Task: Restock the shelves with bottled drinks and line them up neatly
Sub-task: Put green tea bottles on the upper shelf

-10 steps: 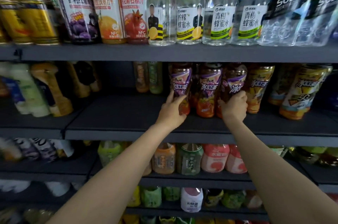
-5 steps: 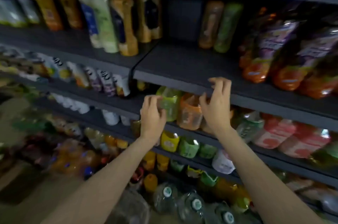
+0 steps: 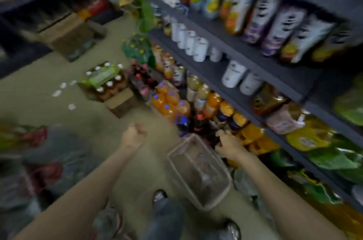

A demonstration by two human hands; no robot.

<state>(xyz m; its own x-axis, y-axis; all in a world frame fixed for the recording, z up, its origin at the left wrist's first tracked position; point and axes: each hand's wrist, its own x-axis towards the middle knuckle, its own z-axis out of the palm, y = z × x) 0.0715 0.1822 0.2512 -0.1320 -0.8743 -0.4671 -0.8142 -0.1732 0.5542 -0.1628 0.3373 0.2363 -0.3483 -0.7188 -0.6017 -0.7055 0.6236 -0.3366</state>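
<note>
The view is heavily blurred and is tilted down along an aisle, with the dark shelves (image 3: 243,57) running up the right side and the greenish floor (image 3: 35,98) spread out on the left. The left hand (image 3: 132,137) is held over the bare floor with its fingers curled into a loose fist; nothing is seen inside it, so its grip is closed on nothing. The right hand (image 3: 228,144) is stretched toward the bottled drinks (image 3: 208,110) crowded at the foot of the shelves — orange bottles, dark bottles with red and blue caps — and its fingers are spread and slightly bent just beside the dark ones (whether a bottle is actually touched cannot be told through the blur). A clear plastic basket (image 3: 198,171) is seen on the floor between the two forearms, just below the right hand; its contents cannot be made out. Further up the aisle a shrink-wrapped pack of bottles (image 3: 104,82) is set on a cardboard box (image 3: 119,102), with small white scraps (image 3: 59,92) scattered on the floor to its left. The upper shelves are filled with tall cartons (image 3: 261,16) and white cups (image 3: 192,43) — lined up in rows. Two shoes (image 3: 160,195) are visible at the bottom edge.
</note>
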